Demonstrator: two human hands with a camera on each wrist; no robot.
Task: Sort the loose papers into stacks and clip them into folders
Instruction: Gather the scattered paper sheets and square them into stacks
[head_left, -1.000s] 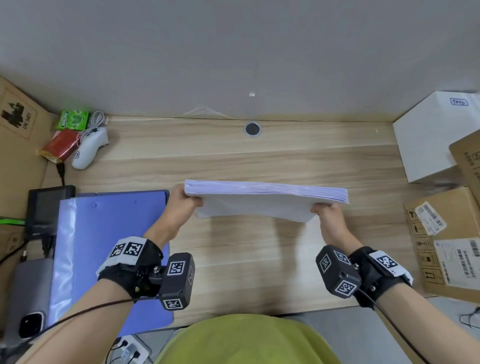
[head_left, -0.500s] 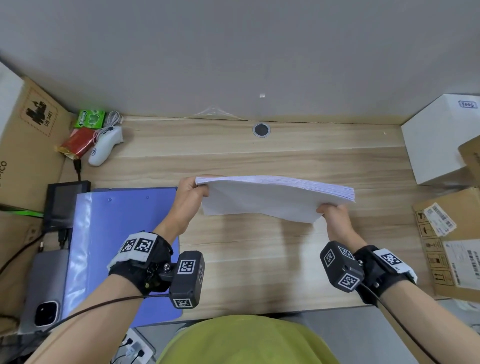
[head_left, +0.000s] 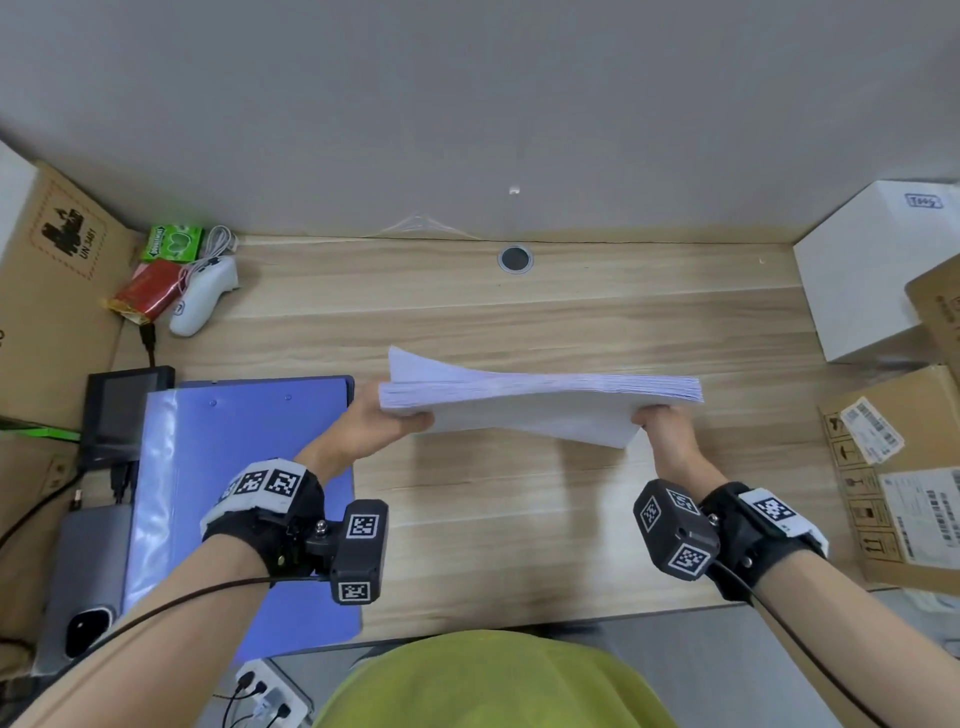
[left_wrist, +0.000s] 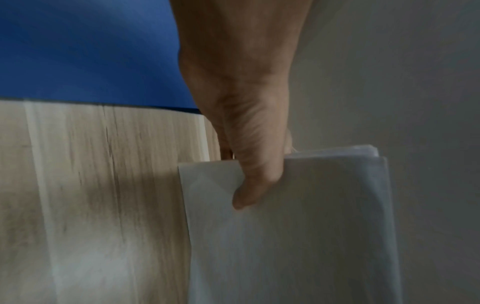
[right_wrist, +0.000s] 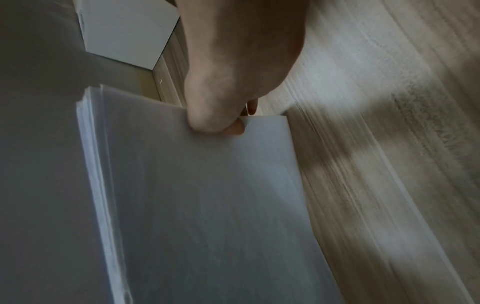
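A thick stack of white papers hangs in the air above the middle of the wooden desk, held at both short ends. My left hand grips its left end, thumb pressed on the near face. My right hand pinches the right end with the thumb on the near face. The stack stands nearly on edge, and a top sheet at the left corner lifts away. An open blue folder lies flat at the desk's left, below my left forearm.
Cardboard boxes and a white box line the right side. At the far left sit a white game controller, a red packet, a green packet, a small screen, a phone and a cardboard box.
The paper stack has stayed in both hands while tilting: at 0.5 s ago its broad face showed more, now its far edge faces up and a top sheet at the left has lifted.
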